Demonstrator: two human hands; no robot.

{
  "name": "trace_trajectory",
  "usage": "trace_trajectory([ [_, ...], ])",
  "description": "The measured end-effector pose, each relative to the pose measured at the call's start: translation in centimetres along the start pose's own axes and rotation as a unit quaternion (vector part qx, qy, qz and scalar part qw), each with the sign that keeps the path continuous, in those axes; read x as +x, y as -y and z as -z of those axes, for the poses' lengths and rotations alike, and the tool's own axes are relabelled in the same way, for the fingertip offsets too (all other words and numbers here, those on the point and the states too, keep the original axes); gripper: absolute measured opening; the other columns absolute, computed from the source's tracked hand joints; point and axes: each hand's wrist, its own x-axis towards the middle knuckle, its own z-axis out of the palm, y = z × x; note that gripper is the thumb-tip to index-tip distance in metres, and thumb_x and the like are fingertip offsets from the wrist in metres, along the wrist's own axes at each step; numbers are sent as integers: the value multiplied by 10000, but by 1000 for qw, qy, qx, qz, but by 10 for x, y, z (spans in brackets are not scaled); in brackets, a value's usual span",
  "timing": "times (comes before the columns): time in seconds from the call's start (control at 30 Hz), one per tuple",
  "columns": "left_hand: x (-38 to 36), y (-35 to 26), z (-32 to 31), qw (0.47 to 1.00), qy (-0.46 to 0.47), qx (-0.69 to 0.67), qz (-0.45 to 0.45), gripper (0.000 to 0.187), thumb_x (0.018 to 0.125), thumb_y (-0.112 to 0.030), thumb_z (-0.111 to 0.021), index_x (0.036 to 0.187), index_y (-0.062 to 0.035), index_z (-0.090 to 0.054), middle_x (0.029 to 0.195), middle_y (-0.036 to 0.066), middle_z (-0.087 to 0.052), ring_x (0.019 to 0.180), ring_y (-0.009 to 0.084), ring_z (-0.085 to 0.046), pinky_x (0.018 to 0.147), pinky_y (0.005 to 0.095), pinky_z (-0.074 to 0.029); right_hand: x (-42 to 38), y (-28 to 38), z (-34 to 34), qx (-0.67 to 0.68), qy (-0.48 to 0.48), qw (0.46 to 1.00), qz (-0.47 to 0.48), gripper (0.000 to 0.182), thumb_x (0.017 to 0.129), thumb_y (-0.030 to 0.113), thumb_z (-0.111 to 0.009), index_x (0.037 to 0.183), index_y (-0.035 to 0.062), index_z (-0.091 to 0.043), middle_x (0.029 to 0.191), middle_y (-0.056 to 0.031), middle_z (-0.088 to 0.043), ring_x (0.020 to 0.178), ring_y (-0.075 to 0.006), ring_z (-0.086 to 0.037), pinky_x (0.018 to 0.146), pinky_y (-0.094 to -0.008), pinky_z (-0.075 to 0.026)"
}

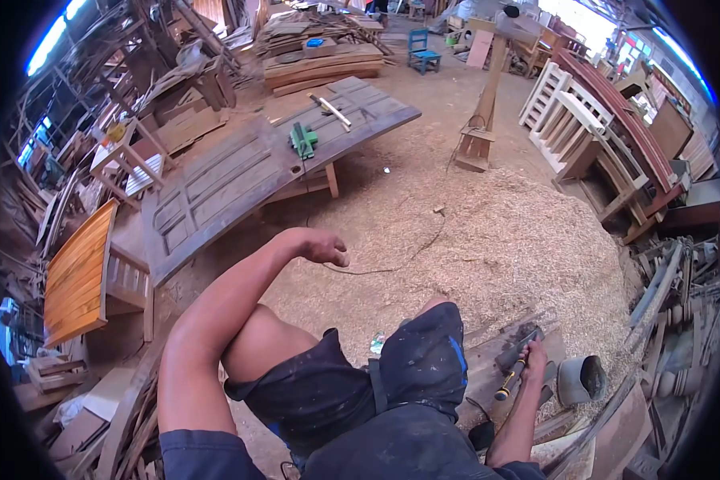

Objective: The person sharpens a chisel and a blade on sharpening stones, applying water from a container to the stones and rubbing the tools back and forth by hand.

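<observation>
My left hand (324, 246) hangs in front of my left knee, its fingers curled loosely, and whether it holds anything small cannot be made out. At the lower right, my right hand (534, 354) is closed beside a tool with a yellow and black handle (510, 380). The tool lies along the palm, over a dark block (520, 340) on a wooden board (480, 360). A grey metal cylinder (582, 379) stands just right of that hand. Beyond the left hand, a green power tool (303, 140) rests on a large panelled door (240, 180).
A heap of wood shavings (528, 240) covers the floor ahead. A cord (424, 246) runs across the floor. A wooden post stand (480, 128) is beyond it. Stacked furniture (600, 144) stands at the right, an orange slatted panel (80, 272) at the left, and a blue chair (424, 54) behind.
</observation>
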Motion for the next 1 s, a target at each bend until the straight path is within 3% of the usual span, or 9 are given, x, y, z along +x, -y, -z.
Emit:
trace_trajectory([
  [0.1, 2, 3, -5, 1000, -28, -4, 4, 719, 938, -540, -612, 1422, -11, -556, 1448, 197, -568, 1338, 368, -534, 1115, 429, -420, 2, -7, 5, -4, -16, 1000, 5, 424, 936, 79, -555, 1357, 120, -527, 738, 7, -513, 576, -71, -456, 480, -221, -415],
  [0.2, 4, 8, -5, 1000, -14, 6, 2, 778, 955, -574, -590, 1454, 17, -504, 1486, 219, -520, 1378, 368, -495, 1140, 421, -397, -2, -9, 8, 31, -28, 999, -1, 405, 938, 81, -555, 1339, 129, -517, 737, 3, -509, 570, -71, -448, 466, -221, -401],
  [0.5, 9, 19, -12, 1000, -19, 5, -3, 797, 960, -582, -585, 1453, 38, -495, 1489, 228, -511, 1377, 362, -495, 1139, 416, -397, -4, -15, 15, 52, -47, 997, -45, 550, 915, 61, -533, 1441, 175, -416, 745, -59, -548, 506, -96, -423, 423, -225, -377],
  [1.0, 5, 15, -10, 1000, -20, -2, 12, 774, 961, -565, -596, 1454, 24, -499, 1480, 213, -525, 1363, 349, -511, 1127, 415, -408, -15, -24, 7, 26, -44, 995, -81, 713, 904, 43, -465, 1567, 185, -242, 810, -130, -606, 547, -123, -493, 414, -233, -380],
])
